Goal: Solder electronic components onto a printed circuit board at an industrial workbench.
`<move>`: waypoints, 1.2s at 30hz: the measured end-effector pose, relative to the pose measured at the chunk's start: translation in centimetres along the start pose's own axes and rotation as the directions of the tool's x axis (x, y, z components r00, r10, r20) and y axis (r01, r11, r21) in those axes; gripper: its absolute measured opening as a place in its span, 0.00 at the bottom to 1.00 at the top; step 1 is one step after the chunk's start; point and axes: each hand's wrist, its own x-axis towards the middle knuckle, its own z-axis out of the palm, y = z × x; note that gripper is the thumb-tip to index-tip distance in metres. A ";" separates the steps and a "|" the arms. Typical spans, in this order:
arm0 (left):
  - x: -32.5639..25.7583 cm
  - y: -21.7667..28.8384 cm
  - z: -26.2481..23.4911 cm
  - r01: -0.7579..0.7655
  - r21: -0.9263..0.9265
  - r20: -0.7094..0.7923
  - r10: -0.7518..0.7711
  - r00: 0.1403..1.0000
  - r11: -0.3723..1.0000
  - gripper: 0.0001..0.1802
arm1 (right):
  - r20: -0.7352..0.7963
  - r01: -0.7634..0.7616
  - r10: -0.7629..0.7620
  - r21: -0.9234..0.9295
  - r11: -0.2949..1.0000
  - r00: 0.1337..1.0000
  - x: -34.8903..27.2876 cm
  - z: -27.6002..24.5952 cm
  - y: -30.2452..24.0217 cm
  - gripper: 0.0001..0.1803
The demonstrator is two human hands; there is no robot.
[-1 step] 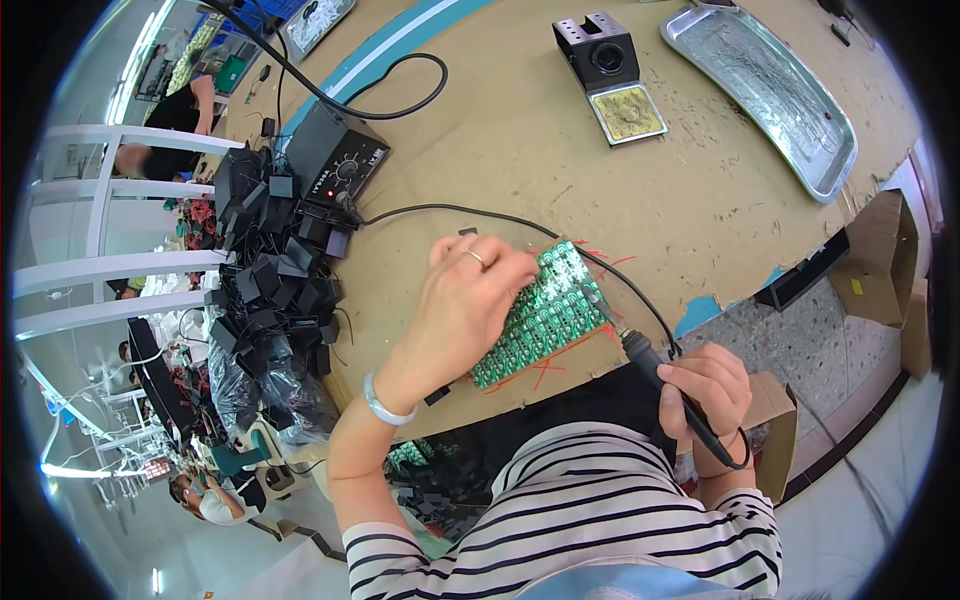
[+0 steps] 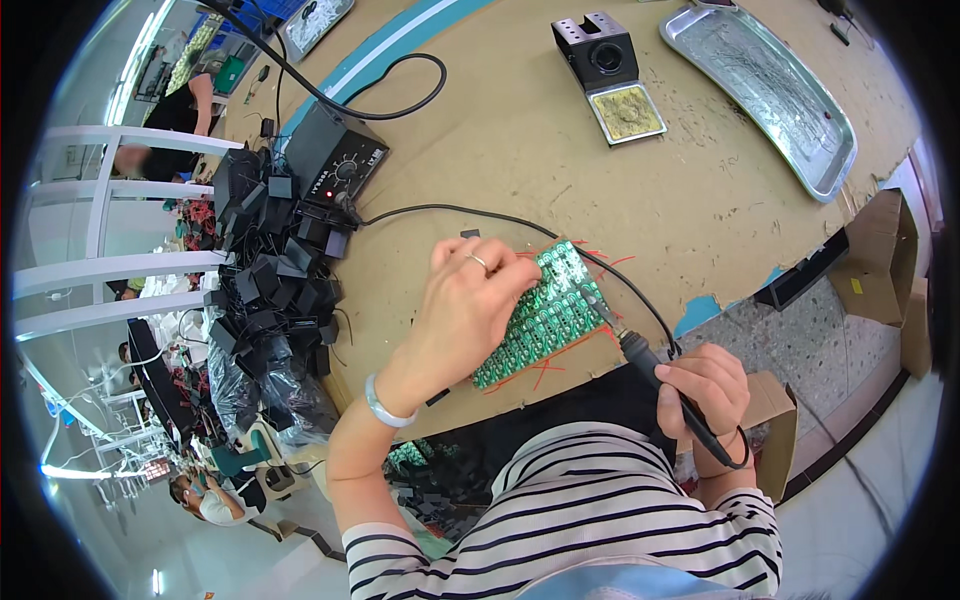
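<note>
Seen from above, a person in a black-and-white striped top works at a brown cardboard-covered workbench point(image 2: 600, 170). Their left hand point(image 2: 470, 305), with a ring on one finger and a pale bracelet at the wrist, lies palm down with fingers curled over the left part of a green rectangular circuit board panel point(image 2: 545, 315), pressing it against the bench near its front edge. Thin red wire leads stick out around the panel's edges. Their right hand point(image 2: 705, 390) is closed in a fist-like grip around the black handle of a soldering iron point(image 2: 650, 365), whose metal tip touches the right side of the green panel. A black cord runs from the iron across the bench to a black box-shaped soldering station with a dial and a red light point(image 2: 335, 160), which sits to the upper left. Beside that station, along the bench's left edge, lies a heap of small black plastic housings point(image 2: 270, 290). Farther back stands a black iron holder with a yellowish cleaning sponge point(image 2: 615, 75), and to its right a long shiny metal tray point(image 2: 765, 85). Brown cardboard boxes point(image 2: 880, 260) sit at the right, below the bench.
</note>
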 end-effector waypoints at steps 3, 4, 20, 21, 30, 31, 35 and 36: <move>-0.1 0.4 0.3 -0.087 0.061 0.026 0.085 0.996 0.994 0.07 | 0.006 0.007 -0.008 0.025 1.000 1.000 0.1 0.5 0.1 0.10; -0.1 0.4 0.5 -0.104 0.050 0.018 0.103 0.995 0.993 0.07 | 0.010 0.004 -0.004 0.029 1.000 1.000 0.2 0.7 0.2 0.10; -0.2 0.6 1.9 -0.105 0.109 -0.038 0.110 0.993 0.988 0.05 | 0.105 0.070 -0.071 0.012 0.997 0.992 0.4 1.4 0.2 0.11; -0.2 0.6 2.0 -0.105 0.109 -0.040 0.110 0.993 0.988 0.05 | 0.113 0.118 -0.116 -0.012 0.993 0.987 0.3 1.5 0.2 0.12; -0.3 0.9 2.4 -0.133 0.170 -0.050 0.143 0.988 0.976 0.06 | 0.126 0.188 -0.183 -0.028 0.982 0.975 0.1 0.8 0.2 0.16; -0.4 0.9 2.4 -0.128 0.169 -0.040 0.136 0.990 0.977 0.06 | 0.122 0.185 -0.182 -0.016 0.983 0.976 0.1 0.5 0.1 0.16; -0.1 1.2 2.2 -0.140 0.157 -0.039 0.147 0.988 0.978 0.06 | 0.037 0.112 -0.110 -0.031 0.993 0.993 0.2 -0.7 -0.5 0.15; -0.1 1.1 2.3 -0.141 0.155 -0.037 0.148 0.988 0.978 0.06 | 0.032 0.079 -0.078 -0.044 0.996 0.996 0.2 -0.7 -0.4 0.14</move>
